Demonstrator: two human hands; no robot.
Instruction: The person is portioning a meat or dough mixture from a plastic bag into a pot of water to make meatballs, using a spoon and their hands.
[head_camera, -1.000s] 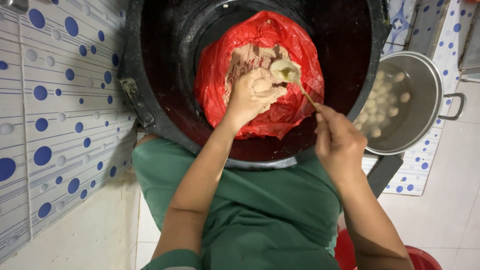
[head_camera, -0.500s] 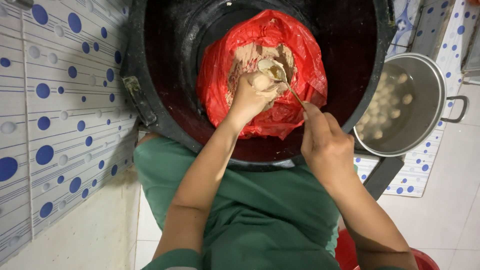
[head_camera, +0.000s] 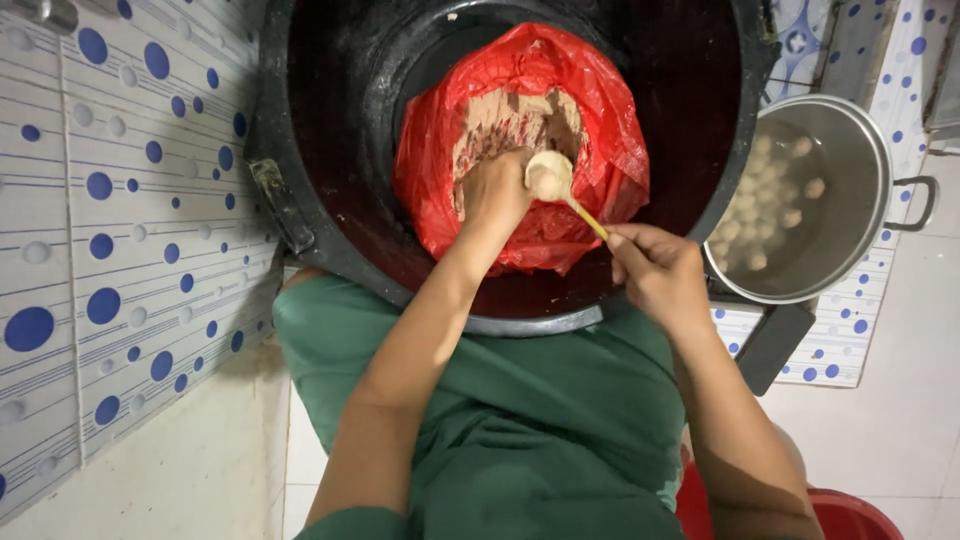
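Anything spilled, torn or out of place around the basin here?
Nothing stands out. The paste stays inside the red bag in the black basin; the left hand rests in it, the right hand holds the spoon. The steel pot sits upright.

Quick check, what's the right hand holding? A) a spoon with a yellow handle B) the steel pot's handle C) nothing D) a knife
A: the right hand grips the yellow handle of a spoon whose bowl sits by the left hand over the paste in the red bag; the steel pot stands untouched to the side.

Glossy crinkled red plastic bag (head_camera: 610, 150), shiny metal pot (head_camera: 850, 150), perhaps a wooden spoon (head_camera: 550, 180).
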